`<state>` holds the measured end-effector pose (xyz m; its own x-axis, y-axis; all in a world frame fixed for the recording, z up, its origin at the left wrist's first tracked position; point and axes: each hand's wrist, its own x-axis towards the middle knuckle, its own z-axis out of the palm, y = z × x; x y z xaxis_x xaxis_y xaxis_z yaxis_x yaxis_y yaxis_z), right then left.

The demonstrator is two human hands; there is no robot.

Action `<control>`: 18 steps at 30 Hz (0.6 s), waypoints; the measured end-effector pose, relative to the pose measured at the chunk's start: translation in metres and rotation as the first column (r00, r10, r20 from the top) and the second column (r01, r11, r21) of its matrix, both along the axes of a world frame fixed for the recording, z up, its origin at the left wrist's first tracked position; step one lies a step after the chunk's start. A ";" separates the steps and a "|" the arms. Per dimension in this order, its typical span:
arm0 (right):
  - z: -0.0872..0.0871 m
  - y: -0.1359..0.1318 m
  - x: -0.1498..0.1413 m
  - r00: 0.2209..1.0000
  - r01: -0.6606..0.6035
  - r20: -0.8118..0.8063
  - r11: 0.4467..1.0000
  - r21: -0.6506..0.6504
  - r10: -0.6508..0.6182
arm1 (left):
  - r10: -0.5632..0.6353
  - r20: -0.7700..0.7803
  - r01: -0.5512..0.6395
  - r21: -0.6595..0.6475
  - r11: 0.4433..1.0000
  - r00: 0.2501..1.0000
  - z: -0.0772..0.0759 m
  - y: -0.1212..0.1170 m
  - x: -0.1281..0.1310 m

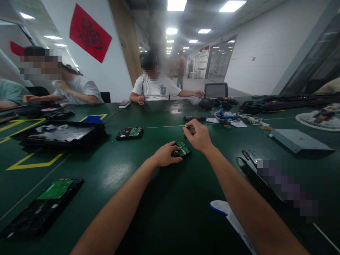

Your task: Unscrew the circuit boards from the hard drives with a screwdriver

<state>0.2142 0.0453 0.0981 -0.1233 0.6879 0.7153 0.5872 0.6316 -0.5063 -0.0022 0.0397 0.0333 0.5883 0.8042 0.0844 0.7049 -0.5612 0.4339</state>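
A small hard drive lies on the green table, its green circuit board facing up. My left hand grips it from the left, fingers over the far edge and thumb along the near one. Above the drive's right side, my right hand pinches a small screwdriver with a yellow top, held upright. Its tip points down toward the board; contact cannot be made out. Farther left rests another hard drive, board up. A larger black drive-like unit with a green board lies at the near left.
A black tray holds scraps at left. On the right are a grey metal box, a cable bundle and a white round fan-like part. A white-and-blue item lies under my right forearm. People sit opposite.
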 end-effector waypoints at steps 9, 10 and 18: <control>-0.006 0.006 0.003 0.999 -0.001 0.046 0.998 0.062 -0.002 | 0.008 -0.011 -0.008 -0.014 1.000 1.000 0.001 0.000 0.000; -0.007 0.006 0.003 0.999 0.005 0.040 0.998 0.062 -0.007 | 0.004 -0.006 -0.004 -0.014 1.000 1.000 0.002 -0.001 0.000; -0.005 0.005 0.005 0.993 0.048 0.108 0.995 0.087 -0.058 | -0.002 0.009 0.002 -0.009 1.000 1.000 0.002 -0.001 -0.001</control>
<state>0.2197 0.0507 0.0933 -0.1693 0.6337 0.7549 0.6700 0.6357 -0.3834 -0.0028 0.0389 0.0352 0.5888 0.8041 0.0822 0.7000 -0.5582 0.4455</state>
